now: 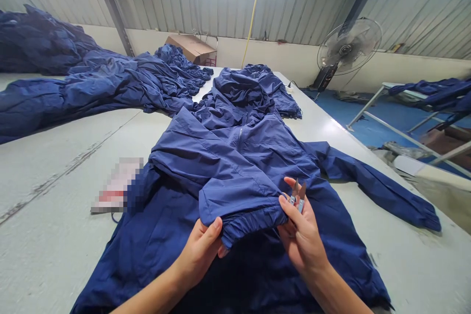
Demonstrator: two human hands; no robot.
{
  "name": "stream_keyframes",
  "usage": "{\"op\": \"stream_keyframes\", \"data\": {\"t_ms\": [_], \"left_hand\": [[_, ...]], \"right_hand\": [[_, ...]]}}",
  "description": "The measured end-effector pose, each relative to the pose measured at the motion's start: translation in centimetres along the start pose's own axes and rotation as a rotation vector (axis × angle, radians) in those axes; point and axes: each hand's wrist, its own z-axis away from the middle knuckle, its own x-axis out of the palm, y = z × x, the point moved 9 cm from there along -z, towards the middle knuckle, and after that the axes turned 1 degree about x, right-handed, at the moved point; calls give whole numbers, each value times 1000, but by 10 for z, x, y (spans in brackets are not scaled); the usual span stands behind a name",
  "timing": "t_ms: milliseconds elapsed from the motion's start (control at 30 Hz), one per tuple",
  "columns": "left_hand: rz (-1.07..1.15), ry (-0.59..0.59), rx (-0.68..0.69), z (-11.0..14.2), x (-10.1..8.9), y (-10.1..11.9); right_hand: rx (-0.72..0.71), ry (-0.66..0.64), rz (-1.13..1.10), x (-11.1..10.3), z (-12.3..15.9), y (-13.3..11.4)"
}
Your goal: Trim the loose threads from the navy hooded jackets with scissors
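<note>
A navy blue zip jacket [265, 157] lies spread on the white table, hood away from me. One sleeve is folded across its front, and its gathered elastic cuff [253, 218] is stretched between my hands. My left hand [202, 245] pinches the cuff's left end, thumb on top. My right hand [300, 225] grips the right end between thumb and fingers. Tucked in that same hand is a pair of thread snips [299, 196], blades pointing up and apart. The other sleeve [382, 191] stretches out to the right. A blurred tag [117, 184] lies by the jacket's left side.
Heaped navy garments [121, 76] cover the table's far left, and more [279, 91] lie beyond the hood. A cardboard box [191, 49] stands at the back. Right of the table [415, 265] are a standing fan [346, 49] and a metal rack [397, 127] with clothes.
</note>
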Motion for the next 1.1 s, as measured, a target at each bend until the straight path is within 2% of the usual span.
{"op": "stream_keyframes", "data": {"t_ms": [100, 300, 367, 467, 533, 567, 600, 667, 733, 767, 833, 900, 1000, 1033, 1100], "left_hand": [[-12, 17, 5, 0, -6, -1], [-44, 70, -31, -5, -18, -5], [-53, 75, -36, -6, -19, -4], [-141, -32, -81, -2, -13, 2], [-291, -136, -60, 5, -9, 20], [-398, -158, 15, 8, -7, 37], [-520, -149, 140, 12, -5, 59], [-749, -46, 460, 19, 2, 111], [-891, 37, 672, 19, 18, 149], [-925, 57, 727, 13, 28, 161], [-916, 95, 750, -10, 41, 178], [-817, 128, 652, -44, 45, 186], [-588, 48, 398, -90, 49, 183], [-496, 19, 357, -98, 50, 183], [-328, 4, 364, -107, 49, 189]], "right_hand": [[4, -15, 14, -1, -1, 6], [-29, -311, 224, 14, 5, 22], [-124, -322, 348, 13, 6, 17], [-356, -289, 548, 15, 4, -5], [-524, -259, 602, 22, 5, -29], [-598, -236, 607, 26, 6, -43], [-655, -207, 608, 31, 7, -57], [-717, -159, 614, 44, 8, -83], [-713, -141, 633, 63, 5, -101], [-696, -151, 632, 73, 1, -107], [-638, -184, 554, 94, -11, -113], [-542, -214, 385, 111, -29, -111], [-376, -263, 170, 131, -55, -102], [-342, -274, 132, 135, -60, -101], [-309, -289, 90, 140, -65, -102]]}}
